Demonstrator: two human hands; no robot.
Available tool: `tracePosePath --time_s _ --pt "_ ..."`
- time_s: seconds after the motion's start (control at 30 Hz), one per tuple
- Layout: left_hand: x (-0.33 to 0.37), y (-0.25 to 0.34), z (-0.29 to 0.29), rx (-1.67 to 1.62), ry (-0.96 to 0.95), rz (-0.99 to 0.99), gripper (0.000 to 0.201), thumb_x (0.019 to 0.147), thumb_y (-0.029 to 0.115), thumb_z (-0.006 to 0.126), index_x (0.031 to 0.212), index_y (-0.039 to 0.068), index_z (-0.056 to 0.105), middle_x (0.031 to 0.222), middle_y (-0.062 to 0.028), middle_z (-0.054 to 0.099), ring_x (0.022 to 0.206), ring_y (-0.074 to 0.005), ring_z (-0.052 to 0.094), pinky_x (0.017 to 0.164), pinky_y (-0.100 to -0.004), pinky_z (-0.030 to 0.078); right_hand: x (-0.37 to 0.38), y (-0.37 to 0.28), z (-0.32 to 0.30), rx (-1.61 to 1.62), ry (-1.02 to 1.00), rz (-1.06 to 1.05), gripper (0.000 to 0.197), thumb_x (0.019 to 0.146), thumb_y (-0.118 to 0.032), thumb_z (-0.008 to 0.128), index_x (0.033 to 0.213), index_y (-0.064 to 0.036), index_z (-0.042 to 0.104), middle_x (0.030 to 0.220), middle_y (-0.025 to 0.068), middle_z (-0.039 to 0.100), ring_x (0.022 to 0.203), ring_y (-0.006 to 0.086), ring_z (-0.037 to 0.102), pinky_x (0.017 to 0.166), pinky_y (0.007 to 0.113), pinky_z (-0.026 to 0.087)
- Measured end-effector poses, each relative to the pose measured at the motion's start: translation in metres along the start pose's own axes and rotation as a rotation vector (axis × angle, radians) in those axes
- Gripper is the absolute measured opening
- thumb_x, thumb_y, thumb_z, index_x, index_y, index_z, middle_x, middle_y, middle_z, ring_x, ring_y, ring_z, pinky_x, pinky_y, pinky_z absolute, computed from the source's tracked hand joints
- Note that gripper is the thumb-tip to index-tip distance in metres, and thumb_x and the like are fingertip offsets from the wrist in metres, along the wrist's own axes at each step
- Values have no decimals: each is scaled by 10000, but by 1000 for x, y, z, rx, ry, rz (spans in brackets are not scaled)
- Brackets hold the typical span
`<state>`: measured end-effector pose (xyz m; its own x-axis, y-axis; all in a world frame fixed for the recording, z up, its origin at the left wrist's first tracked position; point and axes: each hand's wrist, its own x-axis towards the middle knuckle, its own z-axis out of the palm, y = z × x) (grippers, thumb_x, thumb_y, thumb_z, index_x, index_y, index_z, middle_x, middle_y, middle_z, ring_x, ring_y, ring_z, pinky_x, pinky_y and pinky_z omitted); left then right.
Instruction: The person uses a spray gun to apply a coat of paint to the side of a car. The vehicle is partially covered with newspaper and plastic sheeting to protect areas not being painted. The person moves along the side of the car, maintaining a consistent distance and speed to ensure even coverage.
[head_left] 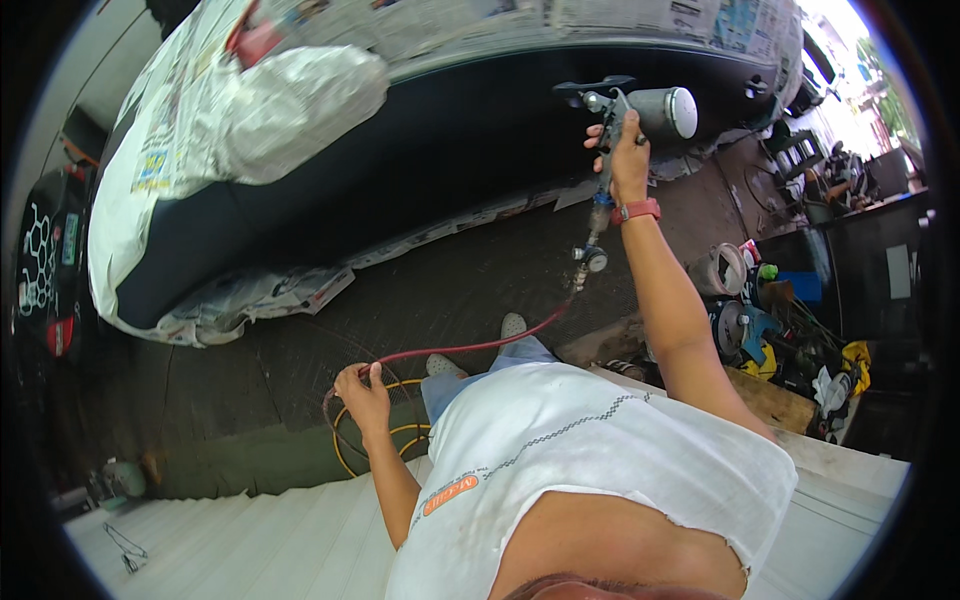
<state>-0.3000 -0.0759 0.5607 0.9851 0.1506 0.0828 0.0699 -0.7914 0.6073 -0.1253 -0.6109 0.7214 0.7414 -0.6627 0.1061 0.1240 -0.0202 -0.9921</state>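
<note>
My right hand (pixel 627 160), with a red watch on its wrist, is closed around the handle of a paint spray gun (pixel 612 125). The gun has a metal cup (pixel 660 112) on its side and a small round gauge (pixel 596 260) below the handle. It is held up close to the dark side of a car (pixel 440 135), near a door handle; whether it sprays cannot be seen. From the gun's lower end a red hose (pixel 480 347) curves down to the left. My left hand (pixel 364 398) grips that hose, thumb up, at waist height.
Newspaper (pixel 650 30) and white plastic sheeting (pixel 290 110) mask the car's upper part, with more paper along its lower edge. A yellow hose (pixel 345 455) lies coiled behind my left hand. Buckets (pixel 718 268), cans and rags crowd the right side. Another dark vehicle (pixel 55 260) stands at far left.
</note>
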Motion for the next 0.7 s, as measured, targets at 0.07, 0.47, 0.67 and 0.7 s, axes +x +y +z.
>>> tracePosePath --time_s 0.07,0.47,0.67,0.7 --pt "1 32 17 -25 -61 30 273 959 244 750 1031 -7 672 1044 -187 653 1080 -383 576 1002 -493 429 27 -7 -42 -26 60 3 652 1108 -565 404 1172 23 679 884 115 747 686 157 716 410 252 502" --pt "-5 130 70 -26 -249 9 301 997 267 709 1071 -21 663 1045 -200 651 1086 -375 579 981 -467 454 155 28 -208 -174 431 62 688 1088 -604 383 1246 -3 676 915 156 769 673 212 745 406 292 534" --pt "-12 94 55 39 -237 -72 314 992 290 720 1055 -14 673 1031 -187 654 1082 -372 584 965 -462 459 99 79 -171 -201 326 108 660 1093 -583 414 1219 4 688 899 131 762 685 186 741 419 276 553" --pt "-13 82 50 55 -241 -84 316 988 293 725 1050 -13 675 1031 -185 655 1082 -371 584 966 -463 459 76 80 -150 -177 264 107 656 1096 -578 411 1207 6 689 900 124 761 687 173 737 424 267 551"
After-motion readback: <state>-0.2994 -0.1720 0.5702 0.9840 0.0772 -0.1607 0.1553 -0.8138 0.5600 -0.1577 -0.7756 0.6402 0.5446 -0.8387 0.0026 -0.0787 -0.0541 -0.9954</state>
